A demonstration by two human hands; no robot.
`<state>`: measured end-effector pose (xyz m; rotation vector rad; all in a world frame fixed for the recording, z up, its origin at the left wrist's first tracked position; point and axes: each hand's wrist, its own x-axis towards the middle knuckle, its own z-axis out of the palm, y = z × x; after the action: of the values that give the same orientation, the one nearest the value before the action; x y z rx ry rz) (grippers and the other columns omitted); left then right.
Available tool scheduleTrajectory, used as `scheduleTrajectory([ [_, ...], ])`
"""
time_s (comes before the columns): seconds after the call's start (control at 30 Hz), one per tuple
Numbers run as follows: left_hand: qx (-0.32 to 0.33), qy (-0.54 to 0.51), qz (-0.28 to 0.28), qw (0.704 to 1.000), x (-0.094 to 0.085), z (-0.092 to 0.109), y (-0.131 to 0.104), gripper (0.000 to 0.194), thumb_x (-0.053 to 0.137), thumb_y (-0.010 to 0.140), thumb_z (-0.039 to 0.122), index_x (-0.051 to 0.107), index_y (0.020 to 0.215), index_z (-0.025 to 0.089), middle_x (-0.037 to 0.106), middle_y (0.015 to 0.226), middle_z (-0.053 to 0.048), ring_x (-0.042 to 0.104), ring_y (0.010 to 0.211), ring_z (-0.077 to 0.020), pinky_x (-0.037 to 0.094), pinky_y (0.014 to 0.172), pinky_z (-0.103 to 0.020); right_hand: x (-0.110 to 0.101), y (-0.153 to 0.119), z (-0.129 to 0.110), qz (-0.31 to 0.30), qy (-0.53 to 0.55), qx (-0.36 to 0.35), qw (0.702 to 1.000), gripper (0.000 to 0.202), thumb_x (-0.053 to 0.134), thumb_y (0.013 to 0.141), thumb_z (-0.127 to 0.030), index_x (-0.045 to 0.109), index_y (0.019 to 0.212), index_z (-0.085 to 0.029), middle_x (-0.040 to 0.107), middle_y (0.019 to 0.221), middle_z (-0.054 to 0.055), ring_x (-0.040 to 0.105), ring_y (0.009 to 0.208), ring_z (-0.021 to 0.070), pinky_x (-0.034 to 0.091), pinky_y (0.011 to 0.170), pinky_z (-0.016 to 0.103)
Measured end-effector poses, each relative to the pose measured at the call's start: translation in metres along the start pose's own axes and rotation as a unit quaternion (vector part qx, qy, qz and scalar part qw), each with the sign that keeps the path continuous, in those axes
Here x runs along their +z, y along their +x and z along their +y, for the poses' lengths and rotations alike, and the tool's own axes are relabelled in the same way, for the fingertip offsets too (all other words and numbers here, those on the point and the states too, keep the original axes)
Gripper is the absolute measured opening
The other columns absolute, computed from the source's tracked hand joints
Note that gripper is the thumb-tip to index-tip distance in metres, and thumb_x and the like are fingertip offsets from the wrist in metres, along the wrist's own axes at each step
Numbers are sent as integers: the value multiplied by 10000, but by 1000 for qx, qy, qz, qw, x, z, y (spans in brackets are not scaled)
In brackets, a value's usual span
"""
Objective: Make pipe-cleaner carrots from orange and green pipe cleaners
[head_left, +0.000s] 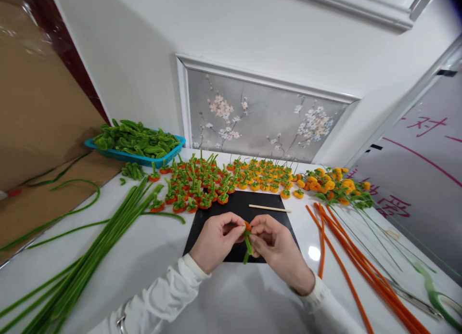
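My left hand (221, 240) and my right hand (276, 247) meet over a black mat (238, 199). Between their fingertips is a small orange pipe-cleaner flower (248, 226) with a green pipe-cleaner strip (248, 246) hanging below it. Both hands pinch this piece, thumbs against fingers; part of it is hidden behind the fingertips. A thin wooden stick (270, 208) lies on the mat beyond my right hand. Just past the mat stand rows of finished-looking orange pieces with green tops (198, 185) and yellow ones (265, 174).
Green pipe cleaners (104, 233) lie in a bundle at left, orange pipe cleaners (350, 257) at right. A blue basket (144, 159) holds cut green pieces at the back left. Yellow-orange flowers (335, 182), scissors (415, 298) and green tape (442, 305) are on the right.
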<state>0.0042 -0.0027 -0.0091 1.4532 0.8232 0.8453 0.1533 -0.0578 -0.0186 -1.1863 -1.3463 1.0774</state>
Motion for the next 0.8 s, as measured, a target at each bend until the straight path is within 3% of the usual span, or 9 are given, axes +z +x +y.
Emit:
scheduleTrajectory([
  [0.17, 4, 12, 11, 1000, 0, 1, -1, 136, 599, 741, 255, 613, 750, 120, 624, 719, -38, 611, 644, -147, 527, 628, -274, 8, 1, 3, 36, 85, 1, 996, 218, 594, 797, -361, 504, 879, -180, 575, 797, 12, 606, 602, 116, 539, 572, 265],
  [0.27, 1, 8, 11, 1000, 0, 2, -2, 144, 601, 736, 257, 613, 742, 114, 627, 679, -37, 598, 598, -135, 503, 583, -252, 9, 1, 6, 68, -19, -39, 997, 150, 549, 834, -312, 547, 912, -184, 597, 797, 24, 591, 587, 118, 521, 543, 249],
  [0.33, 0, 11, 12, 1000, 0, 2, -1, 143, 605, 728, 250, 616, 733, 108, 621, 638, -28, 576, 556, -118, 480, 553, -233, 8, 0, 6, 85, -136, -99, 982, 126, 504, 860, -249, 592, 929, -193, 614, 815, 35, 597, 645, 131, 514, 594, 253],
  [0.43, -16, -11, 9, 1000, 0, 2, -1, 140, 616, 714, 251, 619, 719, 111, 621, 621, -21, 578, 547, -116, 479, 552, -230, 6, -1, 5, 94, -273, -183, 940, 180, 453, 879, -173, 625, 918, -207, 625, 850, 43, 602, 745, 144, 490, 683, 253],
  [0.53, -32, -19, 1, 999, 0, 4, 0, 141, 638, 693, 254, 624, 696, 114, 627, 619, -20, 578, 542, -116, 481, 557, -234, 5, -2, 6, 97, -363, -223, 900, 193, 424, 894, -154, 612, 903, -196, 619, 837, 46, 589, 729, 140, 461, 670, 247],
  [0.63, -47, -14, -14, 999, 0, 6, 0, 149, 646, 685, 256, 623, 666, 110, 619, 585, -18, 548, 506, -101, 455, 529, -221, 5, -4, 5, 93, -467, -256, 842, 212, 391, 906, -134, 595, 874, -184, 617, 829, 47, 566, 706, 144, 416, 656, 274],
  [0.73, -59, -10, -28, 998, -1, 7, 0, 143, 647, 675, 246, 623, 641, 110, 584, 524, -1, 518, 476, -93, 419, 488, -205, 4, -5, 2, 49, -543, -313, 778, 249, 356, 925, -125, 597, 888, -175, 626, 878, 60, 557, 736, 151, 379, 659, 301],
  [0.8, -61, -2, -32, 998, -1, 5, 0, 118, 641, 668, 224, 624, 631, 113, 559, 494, 11, 504, 462, -91, 403, 468, -198, 2, -5, -1, 12, -557, -354, 751, 241, 365, 934, -148, 604, 932, -177, 631, 903, 68, 560, 794, 161, 377, 680, 312],
])
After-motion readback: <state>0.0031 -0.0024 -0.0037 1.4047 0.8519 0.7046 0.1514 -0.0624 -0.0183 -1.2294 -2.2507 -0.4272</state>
